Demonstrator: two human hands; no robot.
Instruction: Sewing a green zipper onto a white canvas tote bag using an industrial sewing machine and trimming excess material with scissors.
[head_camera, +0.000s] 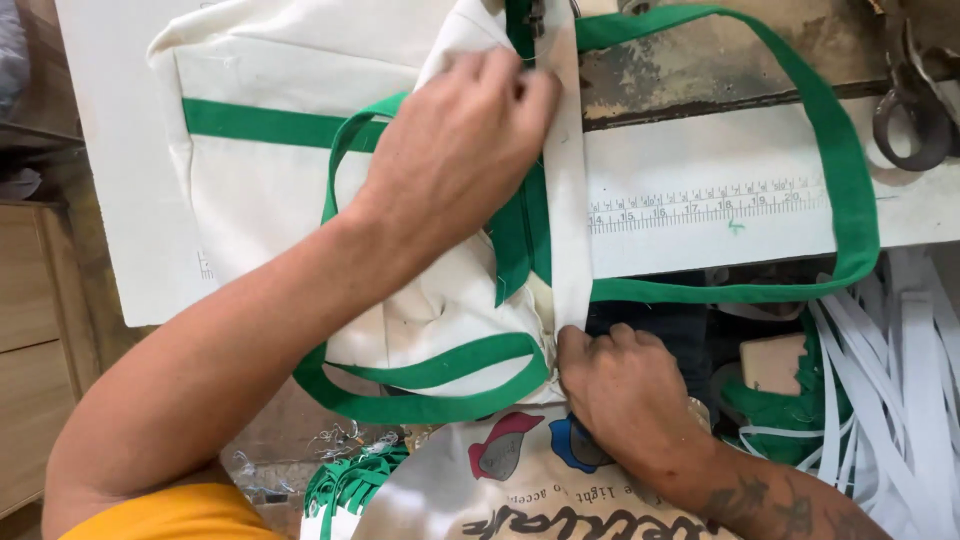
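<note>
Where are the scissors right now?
In the head view, the dark metal scissors lie at the top right corner of the sewing table, just right of the green strap, far from both hands.
</note>
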